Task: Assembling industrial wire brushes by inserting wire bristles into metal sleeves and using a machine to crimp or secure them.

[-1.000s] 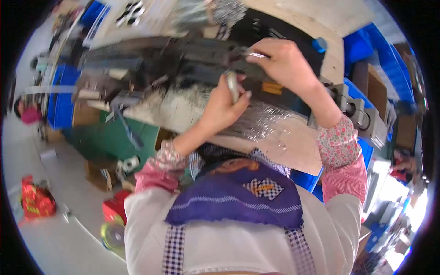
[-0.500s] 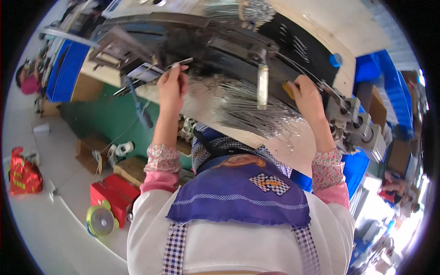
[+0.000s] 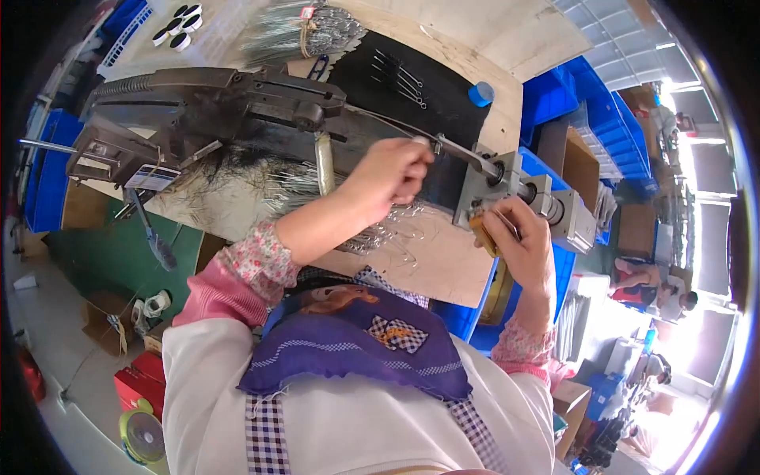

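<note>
My left hand (image 3: pixel 389 176) is closed around a thin metal rod (image 3: pixel 396 127) that runs from the dark machine (image 3: pixel 214 103) toward a grey metal block (image 3: pixel 491 186) at the bench's right edge. My right hand (image 3: pixel 518 237) grips a small yellow-handled tool (image 3: pixel 481 231) pressed against the lower front of that block. Loose bent wire pieces (image 3: pixel 380 233) lie on the wooden bench (image 3: pixel 431 265) just under my left hand. A vertical metal lever (image 3: pixel 324 162) hangs from the machine beside my left wrist.
A bundle of wire (image 3: pixel 305 28) lies at the back, beside a black mat (image 3: pixel 412 75) with several wires and a blue cap (image 3: pixel 480 93). Blue bins (image 3: pixel 570 95) stand right. A green table (image 3: pixel 111 253), red box (image 3: pixel 138 384) and small fan (image 3: pixel 142 431) sit left. Another person (image 3: pixel 657 289) is far right.
My left hand moved from the machine's left side across to the rod at the middle. My right hand dropped to the grey block. The view swung right.
</note>
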A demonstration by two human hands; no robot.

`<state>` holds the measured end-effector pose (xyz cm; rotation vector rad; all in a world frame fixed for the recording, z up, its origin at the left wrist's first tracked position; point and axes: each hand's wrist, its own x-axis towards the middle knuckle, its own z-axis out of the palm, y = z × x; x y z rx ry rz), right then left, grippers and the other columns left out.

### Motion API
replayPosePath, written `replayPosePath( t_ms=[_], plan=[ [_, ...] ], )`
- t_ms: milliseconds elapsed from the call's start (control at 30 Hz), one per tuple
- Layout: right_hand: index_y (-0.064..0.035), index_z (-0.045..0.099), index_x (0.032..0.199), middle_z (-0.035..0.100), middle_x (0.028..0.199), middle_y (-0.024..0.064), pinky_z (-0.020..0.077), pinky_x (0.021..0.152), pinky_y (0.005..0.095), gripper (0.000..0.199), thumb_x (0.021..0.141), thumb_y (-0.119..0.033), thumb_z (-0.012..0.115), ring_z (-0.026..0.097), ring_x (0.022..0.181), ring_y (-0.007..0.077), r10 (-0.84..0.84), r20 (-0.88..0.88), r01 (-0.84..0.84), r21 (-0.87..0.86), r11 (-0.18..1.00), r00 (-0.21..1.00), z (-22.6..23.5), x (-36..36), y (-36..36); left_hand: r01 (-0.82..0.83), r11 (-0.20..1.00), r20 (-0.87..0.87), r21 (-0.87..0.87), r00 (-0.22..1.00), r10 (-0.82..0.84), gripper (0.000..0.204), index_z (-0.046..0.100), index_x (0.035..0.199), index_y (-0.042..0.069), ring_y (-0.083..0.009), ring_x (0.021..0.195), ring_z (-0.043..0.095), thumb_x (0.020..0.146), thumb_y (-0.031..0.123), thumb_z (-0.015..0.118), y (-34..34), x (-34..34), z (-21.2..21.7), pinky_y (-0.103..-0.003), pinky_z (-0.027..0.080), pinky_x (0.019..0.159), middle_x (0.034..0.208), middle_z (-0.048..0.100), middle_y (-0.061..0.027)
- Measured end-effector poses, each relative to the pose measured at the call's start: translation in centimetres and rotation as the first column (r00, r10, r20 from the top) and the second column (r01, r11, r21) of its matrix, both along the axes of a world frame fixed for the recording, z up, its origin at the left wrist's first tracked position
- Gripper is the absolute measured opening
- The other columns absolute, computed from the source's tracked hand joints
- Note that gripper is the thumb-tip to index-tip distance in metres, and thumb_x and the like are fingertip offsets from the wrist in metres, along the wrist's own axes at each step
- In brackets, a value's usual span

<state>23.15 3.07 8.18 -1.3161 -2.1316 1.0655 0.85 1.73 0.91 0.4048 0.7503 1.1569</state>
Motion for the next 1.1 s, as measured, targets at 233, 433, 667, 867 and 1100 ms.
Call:
replayPosePath(
  t_ms=[233,433,667,867,1100],
  plan=[
    [-0.0056,0.061,0.109,0.067,0.094,0.0161,0.0526,0.073,0.0398,0.025,0.084,-0.009,0.058,0.065,0.089,0.0341,0.162,-0.016,-0.124,0.567,0.814,0.987,0.6,-6.8,7.6,-0.391,0.916,-0.116,0.091,0.909,0.400,0.022,0.054,0.088,0.006,-0.0055,0.043,0.031,0.100,0.024,0.049,-0.5,-0.3,-0.1,-0.022,0.023,0.042,0.060,0.038,0.0053],
    [0.0014,0.065,0.106,0.067,0.078,0.0136,0.0501,0.063,0.0311,0.024,0.086,-0.007,0.056,0.064,0.068,0.0210,0.512,0.071,-0.512,0.254,0.820,0.856,-3.1,-12.8,9.6,-0.386,0.920,-0.146,0.066,0.909,0.391,0.021,0.055,0.088,0.008,-0.0057,0.043,0.029,0.101,0.023,0.047,-0.9,-0.4,0.0,-0.023,0.023,0.042,0.056,0.038,0.0044],
    [0.0061,0.064,0.108,0.067,0.077,0.0090,0.0510,0.058,0.0254,0.025,0.090,-0.010,0.058,0.061,0.062,0.0115,0.352,-0.234,-0.395,-0.177,0.901,0.907,-1.7,-11.2,9.8,-0.366,0.928,-0.153,0.072,0.915,0.373,0.027,0.055,0.088,0.007,-0.0080,0.044,0.032,0.101,0.029,0.047,-1.2,-0.2,0.2,-0.024,0.025,0.043,0.057,0.041,0.0023],
    [0.0026,0.062,0.114,0.067,0.081,0.0116,0.0510,0.059,0.0285,0.026,0.092,-0.010,0.056,0.060,0.061,0.0155,0.393,-0.154,-0.421,-0.400,0.814,0.906,-1.1,-11.6,11.1,-0.271,0.946,0.006,0.175,0.962,0.274,0.058,0.050,0.116,0.004,-0.0177,0.106,0.056,0.099,0.056,0.031,-0.6,0.6,-0.5,-0.036,0.044,0.097,0.108,0.058,-0.0096],
    [-0.0123,0.064,0.119,0.059,0.123,0.0088,0.0470,0.082,0.0371,0.036,0.084,-0.016,0.060,0.052,0.093,0.0272,0.265,0.391,-0.463,0.608,0.644,0.881,1.3,-9.9,9.5,-0.259,0.962,0.478,0.086,0.858,0.188,0.079,0.037,0.135,0.003,-0.0271,0.133,0.036,0.091,0.069,0.031,-0.7,0.1,0.2,-0.043,0.027,0.113,0.138,0.042,-0.0118]
  ],
)
